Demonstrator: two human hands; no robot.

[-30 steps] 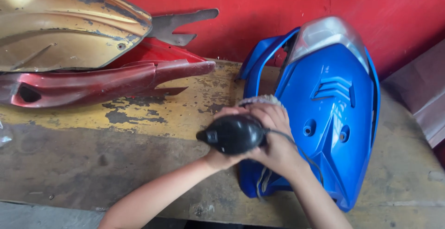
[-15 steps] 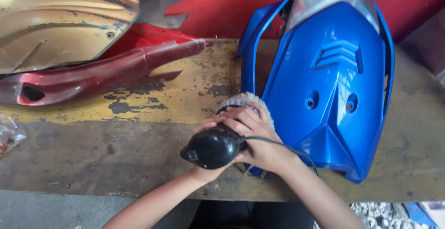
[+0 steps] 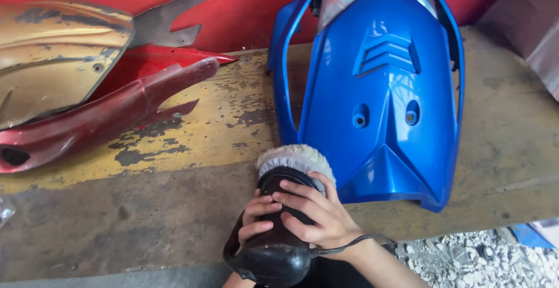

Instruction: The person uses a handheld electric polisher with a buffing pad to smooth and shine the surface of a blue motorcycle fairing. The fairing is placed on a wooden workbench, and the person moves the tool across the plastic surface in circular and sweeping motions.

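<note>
Head view, the only one: black handheld electric polisher with a fluffy off-white wool pad (image 3: 278,218) held upright at the near edge of the worn, yellow-painted wooden worktop (image 3: 192,148), pad end up and lying just beside the lower left edge of the glossy blue plastic motorcycle front cowl (image 3: 378,101) — touching or barely apart, cannot tell which. No haze, residue or dull patch to be made out on the blue surface, already shiny across its face; how much buffing is done or left cannot be judged from gloss alone, and at this instant the pad sits off the panel rather than on it. Right hand (image 3: 317,215) wrapped over the polisher's neck, fingers (image 3: 294,198) curled and pressed around the black body just below the pad. Left hand (image 3: 256,218) on the opposite side, fingers bent and closed against the same body — a two-handed clasp, nothing pinched. Thin black power cord (image 3: 355,242) trailing off past the right wrist. Further left, well apart: a dark red scuffed fairing piece (image 3: 105,119) and a worn gold-coloured panel (image 3: 58,55) against the red wall (image 3: 244,2).
</note>
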